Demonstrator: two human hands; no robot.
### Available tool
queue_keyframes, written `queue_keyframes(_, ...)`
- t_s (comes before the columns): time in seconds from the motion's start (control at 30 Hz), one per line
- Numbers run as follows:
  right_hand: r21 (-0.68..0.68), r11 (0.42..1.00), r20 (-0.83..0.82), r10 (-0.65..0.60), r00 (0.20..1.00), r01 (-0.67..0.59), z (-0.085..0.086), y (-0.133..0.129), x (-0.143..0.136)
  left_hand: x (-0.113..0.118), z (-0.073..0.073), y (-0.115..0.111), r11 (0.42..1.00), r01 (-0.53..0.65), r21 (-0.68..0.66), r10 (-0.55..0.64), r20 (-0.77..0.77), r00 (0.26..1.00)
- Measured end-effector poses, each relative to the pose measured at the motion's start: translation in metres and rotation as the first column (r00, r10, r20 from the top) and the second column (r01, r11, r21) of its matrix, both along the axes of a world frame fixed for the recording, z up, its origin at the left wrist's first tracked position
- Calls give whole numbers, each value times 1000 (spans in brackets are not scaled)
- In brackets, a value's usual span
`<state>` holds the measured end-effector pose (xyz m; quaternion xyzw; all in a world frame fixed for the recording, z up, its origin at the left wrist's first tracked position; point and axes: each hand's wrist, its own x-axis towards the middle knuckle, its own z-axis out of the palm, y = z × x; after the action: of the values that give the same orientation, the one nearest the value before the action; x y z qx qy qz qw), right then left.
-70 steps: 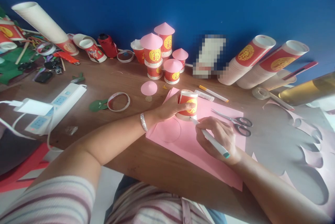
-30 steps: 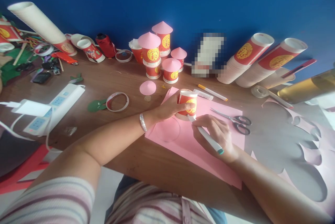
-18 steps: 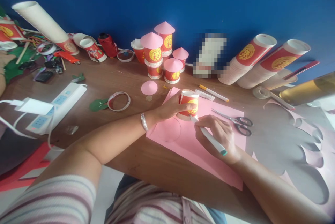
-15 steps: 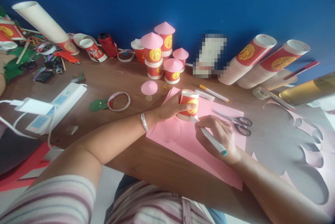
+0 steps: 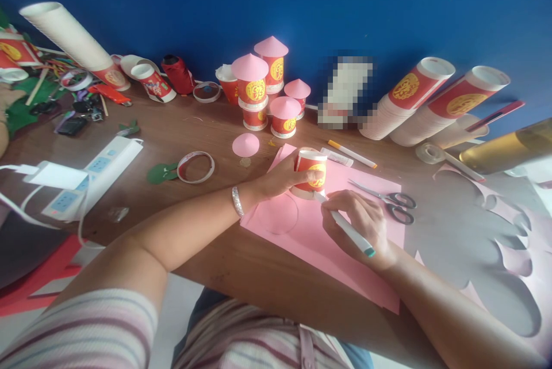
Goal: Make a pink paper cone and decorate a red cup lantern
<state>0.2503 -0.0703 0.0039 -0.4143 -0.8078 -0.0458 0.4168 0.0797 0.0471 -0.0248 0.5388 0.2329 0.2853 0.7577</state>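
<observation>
Red cup (image 5: pixel 305 168) in the left hand (image 5: pixel 282 178), white marker (image 5: pixel 352 233) in the right hand (image 5: pixel 359 220), centre of the frame.
Cup: one held, red with white ends and a yellow emblem partly covered by the left thumb, located over the upper-left part of the pink paper (image 5: pixel 319 242); one round outline visible on that paper. Marker: one held, green-ended, its tip end at the cup's lower edge; contact cannot be confirmed. Scissors (image 5: pixel 385 195): one pair, blades apart. Loose pink cone (image 5: pixel 245 144): one, left of the paper. Left fingers: curled around the cup, thumb across its front. Right fingers: closed on the marker in a writing grip.
</observation>
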Motion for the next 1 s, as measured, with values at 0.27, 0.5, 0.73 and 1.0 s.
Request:
queue_keyframes(0.27,-24,999,4,24,1000,-24,2,1,1,1,2,-1,1000,20,24,-19,-7,1000)
queue_keyframes(0.5,-24,999,7,45,999,-45,1,2,2,1,4,-1,999,31,6,-31,-9,999)
queue_keyframes(0.73,13,1000,6,-3,1000,3,1,3,3,3,0,0,1000,19,-5,-19,7,1000)
queue_keyframes(1.0,44,999,-17,-16,1000,17,-2,4,3,1,3,-1,997,29,-73,-28,16,999)
